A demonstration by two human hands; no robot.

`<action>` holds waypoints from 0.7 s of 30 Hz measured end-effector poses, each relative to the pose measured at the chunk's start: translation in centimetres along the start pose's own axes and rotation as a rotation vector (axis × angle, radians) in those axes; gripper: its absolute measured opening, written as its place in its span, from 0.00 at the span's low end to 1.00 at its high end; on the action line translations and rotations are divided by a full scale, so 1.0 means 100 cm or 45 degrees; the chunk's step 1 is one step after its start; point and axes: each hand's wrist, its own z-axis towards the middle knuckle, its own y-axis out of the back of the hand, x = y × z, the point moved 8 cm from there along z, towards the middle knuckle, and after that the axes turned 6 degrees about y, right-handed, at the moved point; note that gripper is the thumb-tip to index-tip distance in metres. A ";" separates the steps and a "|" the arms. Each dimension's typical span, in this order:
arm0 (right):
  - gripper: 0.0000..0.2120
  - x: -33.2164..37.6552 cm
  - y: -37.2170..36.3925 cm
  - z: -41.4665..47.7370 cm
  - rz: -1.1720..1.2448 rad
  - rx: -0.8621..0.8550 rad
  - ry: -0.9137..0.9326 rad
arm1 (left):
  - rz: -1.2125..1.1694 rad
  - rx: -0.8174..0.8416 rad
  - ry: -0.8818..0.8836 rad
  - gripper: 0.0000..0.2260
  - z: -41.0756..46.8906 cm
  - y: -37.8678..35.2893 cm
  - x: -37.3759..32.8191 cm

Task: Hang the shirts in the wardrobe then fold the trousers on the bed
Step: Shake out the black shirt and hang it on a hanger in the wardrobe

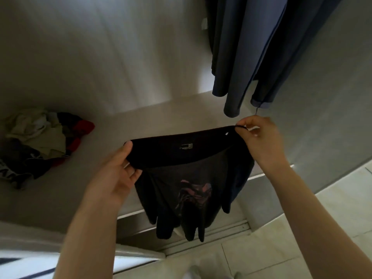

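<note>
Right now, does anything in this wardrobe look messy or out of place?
Yes: a heap of clothes lies crumpled on the wardrobe base at the left, neither hung nor folded. The navy garments hang straight, and the black shirt is held between the left hand and right hand.

Black shirt [193, 178], pink print: top edge stretched taut, body hanging limp over wardrobe shelf [141, 121] front.
</note>
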 end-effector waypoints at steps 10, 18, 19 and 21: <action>0.13 -0.020 0.024 0.016 0.273 0.330 -0.080 | -0.011 -0.225 -0.381 0.07 -0.054 -0.054 -0.020; 0.13 -0.007 0.038 0.035 0.030 0.450 0.095 | 0.123 -0.212 -0.568 0.05 -0.087 -0.097 -0.064; 0.10 0.001 0.040 0.038 -0.002 0.470 0.135 | 0.137 -0.205 -0.587 0.05 -0.091 -0.103 -0.072; 0.05 0.020 0.045 0.044 -0.064 0.503 0.225 | 0.173 -0.210 -0.636 0.05 -0.097 -0.112 -0.090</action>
